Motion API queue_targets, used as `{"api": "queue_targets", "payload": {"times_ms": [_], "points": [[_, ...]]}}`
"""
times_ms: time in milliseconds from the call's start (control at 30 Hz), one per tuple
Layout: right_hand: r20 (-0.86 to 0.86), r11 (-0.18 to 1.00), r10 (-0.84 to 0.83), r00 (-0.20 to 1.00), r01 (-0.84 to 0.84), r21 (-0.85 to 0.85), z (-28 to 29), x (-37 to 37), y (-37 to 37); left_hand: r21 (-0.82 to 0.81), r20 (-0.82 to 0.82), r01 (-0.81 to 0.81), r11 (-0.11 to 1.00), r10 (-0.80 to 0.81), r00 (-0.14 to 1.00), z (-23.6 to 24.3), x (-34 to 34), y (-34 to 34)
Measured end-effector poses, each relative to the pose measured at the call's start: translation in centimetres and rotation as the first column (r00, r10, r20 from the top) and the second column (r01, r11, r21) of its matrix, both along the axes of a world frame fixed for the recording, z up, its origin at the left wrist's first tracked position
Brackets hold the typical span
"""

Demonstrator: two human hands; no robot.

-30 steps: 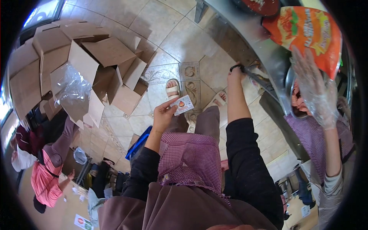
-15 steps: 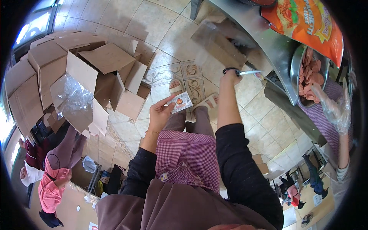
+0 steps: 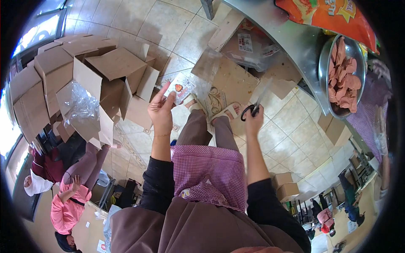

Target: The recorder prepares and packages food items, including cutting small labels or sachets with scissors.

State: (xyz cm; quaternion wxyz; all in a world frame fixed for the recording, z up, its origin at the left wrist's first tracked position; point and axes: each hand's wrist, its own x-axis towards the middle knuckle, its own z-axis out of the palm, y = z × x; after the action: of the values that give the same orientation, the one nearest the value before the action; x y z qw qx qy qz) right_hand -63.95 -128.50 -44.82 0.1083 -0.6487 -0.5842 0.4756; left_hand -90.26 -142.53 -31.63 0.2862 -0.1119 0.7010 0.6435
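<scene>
My left hand [image 3: 162,110] holds up a small clear packet [image 3: 180,87] with a white and red label, pinched by its near edge between thumb and fingers. My right hand [image 3: 253,119] grips a pair of black-handled scissors [image 3: 255,103], blades pointing up and away toward the steel counter [image 3: 291,42]. The two hands are apart, with the packet to the left of the scissors. Below them I see my checked apron, my legs and my sandalled feet on the tiled floor.
Opened cardboard boxes [image 3: 97,71] with clear plastic wrap [image 3: 82,105] pile up at the left. On the counter lie an orange snack bag [image 3: 333,17] and a metal bowl of pink meat slices [image 3: 344,76]. A person in pink [image 3: 67,202] sits lower left; another person's gloved arm [image 3: 382,135] is at right.
My right hand has come off the counter edge, bringing the scissors down toward me. My left hand has lifted the packet higher. The view has shifted, showing the bowl.
</scene>
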Motion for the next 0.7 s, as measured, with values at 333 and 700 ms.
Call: {"api": "queue_targets", "payload": {"times_ms": [333, 700], "points": [[-0.241, 0.429, 0.671, 0.701, -0.633, -0.645, 2.5, -8.7, 18.5, 0.129, -0.071, -0.037, 0.991, 0.046, 0.996, -3.8, -2.5, 4.7], [0.261, 0.603, 0.794, 0.549, -0.654, -0.457, 0.3, -10.9, 25.2, 0.172, -0.152, -0.010, 0.985, 0.036, 0.988, -12.0, -6.6, 4.2]]}}
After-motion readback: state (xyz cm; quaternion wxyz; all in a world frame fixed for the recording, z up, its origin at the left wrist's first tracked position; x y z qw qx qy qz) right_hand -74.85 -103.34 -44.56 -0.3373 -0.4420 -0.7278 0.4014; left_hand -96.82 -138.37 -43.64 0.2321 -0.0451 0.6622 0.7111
